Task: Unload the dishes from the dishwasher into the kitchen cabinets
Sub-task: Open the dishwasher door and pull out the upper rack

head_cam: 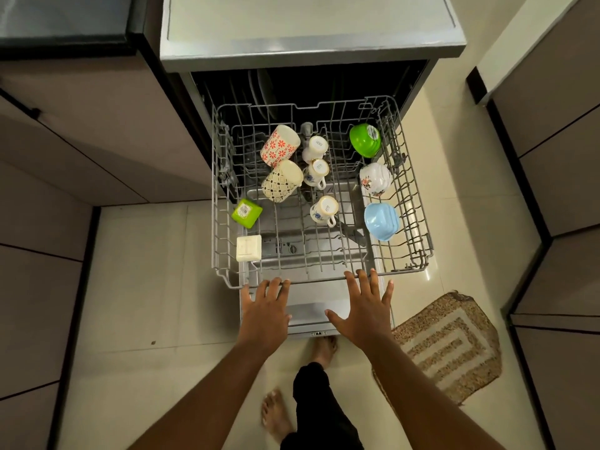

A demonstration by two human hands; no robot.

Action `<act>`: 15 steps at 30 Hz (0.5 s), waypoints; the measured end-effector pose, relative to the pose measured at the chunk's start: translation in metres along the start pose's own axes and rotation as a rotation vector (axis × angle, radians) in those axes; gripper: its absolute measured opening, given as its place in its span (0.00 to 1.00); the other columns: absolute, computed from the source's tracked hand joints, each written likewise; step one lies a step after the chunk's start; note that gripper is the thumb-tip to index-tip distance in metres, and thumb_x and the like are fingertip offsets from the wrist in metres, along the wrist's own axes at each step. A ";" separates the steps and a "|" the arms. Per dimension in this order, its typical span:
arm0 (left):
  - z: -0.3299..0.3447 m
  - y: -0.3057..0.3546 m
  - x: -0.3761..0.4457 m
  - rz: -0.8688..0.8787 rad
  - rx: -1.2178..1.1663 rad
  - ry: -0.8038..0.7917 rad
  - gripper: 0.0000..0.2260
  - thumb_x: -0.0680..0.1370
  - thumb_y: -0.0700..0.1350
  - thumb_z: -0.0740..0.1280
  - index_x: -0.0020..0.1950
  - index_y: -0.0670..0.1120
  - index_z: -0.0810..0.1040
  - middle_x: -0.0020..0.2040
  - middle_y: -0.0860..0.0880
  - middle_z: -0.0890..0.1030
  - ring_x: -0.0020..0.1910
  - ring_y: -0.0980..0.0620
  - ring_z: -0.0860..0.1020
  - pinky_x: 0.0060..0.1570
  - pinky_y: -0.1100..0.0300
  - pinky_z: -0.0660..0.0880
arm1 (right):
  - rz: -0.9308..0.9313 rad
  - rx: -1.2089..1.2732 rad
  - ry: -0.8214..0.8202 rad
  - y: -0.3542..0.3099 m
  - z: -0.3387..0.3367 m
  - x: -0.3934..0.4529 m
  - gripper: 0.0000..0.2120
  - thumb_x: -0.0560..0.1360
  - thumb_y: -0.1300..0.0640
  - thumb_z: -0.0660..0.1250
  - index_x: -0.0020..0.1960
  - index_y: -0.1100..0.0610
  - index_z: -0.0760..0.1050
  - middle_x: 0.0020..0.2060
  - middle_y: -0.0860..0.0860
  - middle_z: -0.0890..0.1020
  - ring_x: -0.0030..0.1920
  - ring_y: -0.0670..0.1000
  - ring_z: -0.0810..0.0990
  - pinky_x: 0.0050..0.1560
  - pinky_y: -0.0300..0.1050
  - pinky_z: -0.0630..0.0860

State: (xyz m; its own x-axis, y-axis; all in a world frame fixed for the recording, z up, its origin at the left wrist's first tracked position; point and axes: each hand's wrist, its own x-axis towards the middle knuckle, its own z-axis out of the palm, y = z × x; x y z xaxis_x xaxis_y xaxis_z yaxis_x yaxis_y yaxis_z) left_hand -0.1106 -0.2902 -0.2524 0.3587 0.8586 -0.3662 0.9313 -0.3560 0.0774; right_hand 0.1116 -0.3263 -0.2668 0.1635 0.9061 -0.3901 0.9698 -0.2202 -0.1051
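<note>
Two hands reach toward the front rail of the upper rack [224,177], which stands pulled out of the dishwasher [311,50] over the lowered door [318,313]. The left hand [264,311] has its fingers spread, fingertips at the rail's front left; the right hand [365,306] is also spread, its fingertips touching or just over the rail further right. Neither holds anything.

The rack's long sides run from the machine toward the person. Its left edge lies near the brown cabinets [97,141]; its right edge overhangs pale floor [454,206], with a woven mat [451,345] beside the door's right corner and more cabinet fronts [565,157] well apart to the right. Bare floor lies open to the left of the door.

In the rack, a red-flowered mug [280,145] and a cream lattice-patterned mug [281,180] lie tilted, bases pointing up and right. Three small white cups [316,147] [316,173] [324,211] stand mouth down in a line down the middle; their bases carry printed marks too small to read. Down the right side sit a green bowl [365,139], a white floral bowl [375,179] and a light blue bowl [381,220], all turned over on a slant. At the left edge a green square container [246,212] bears a label too small to read, and a white square container [248,248] lies just nearer
</note>
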 end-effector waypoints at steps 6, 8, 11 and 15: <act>-0.040 -0.012 0.002 0.061 -0.017 -0.163 0.33 0.79 0.57 0.62 0.80 0.50 0.53 0.79 0.47 0.55 0.78 0.47 0.56 0.74 0.41 0.54 | 0.021 0.005 -0.120 -0.008 -0.034 0.000 0.42 0.74 0.28 0.58 0.79 0.51 0.56 0.79 0.56 0.59 0.80 0.61 0.49 0.75 0.72 0.42; -0.057 -0.020 0.001 0.034 -0.040 -0.179 0.31 0.79 0.57 0.63 0.79 0.52 0.55 0.79 0.48 0.57 0.78 0.47 0.57 0.74 0.41 0.55 | 0.035 0.009 -0.164 -0.011 -0.045 0.002 0.41 0.75 0.28 0.55 0.80 0.51 0.55 0.79 0.56 0.57 0.80 0.61 0.48 0.75 0.72 0.42; -0.084 -0.033 -0.004 -0.004 -0.050 -0.162 0.29 0.78 0.55 0.63 0.77 0.52 0.59 0.77 0.48 0.62 0.75 0.47 0.61 0.72 0.43 0.59 | 0.026 0.032 -0.197 -0.018 -0.064 0.003 0.40 0.77 0.30 0.54 0.80 0.51 0.52 0.80 0.56 0.56 0.80 0.60 0.48 0.75 0.71 0.41; -0.140 -0.051 -0.002 -0.072 -0.046 -0.110 0.27 0.77 0.54 0.63 0.75 0.51 0.64 0.74 0.48 0.67 0.72 0.46 0.66 0.67 0.46 0.63 | -0.061 0.097 -0.148 -0.037 -0.107 0.018 0.39 0.77 0.32 0.59 0.80 0.52 0.52 0.78 0.56 0.60 0.79 0.58 0.55 0.77 0.64 0.52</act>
State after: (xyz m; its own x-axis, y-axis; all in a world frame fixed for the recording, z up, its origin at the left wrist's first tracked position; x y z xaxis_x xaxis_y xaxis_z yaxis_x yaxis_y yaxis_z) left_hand -0.1493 -0.2221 -0.1260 0.2840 0.8348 -0.4717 0.9572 -0.2753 0.0891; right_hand 0.0979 -0.2632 -0.1720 0.0692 0.8577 -0.5096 0.9538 -0.2065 -0.2181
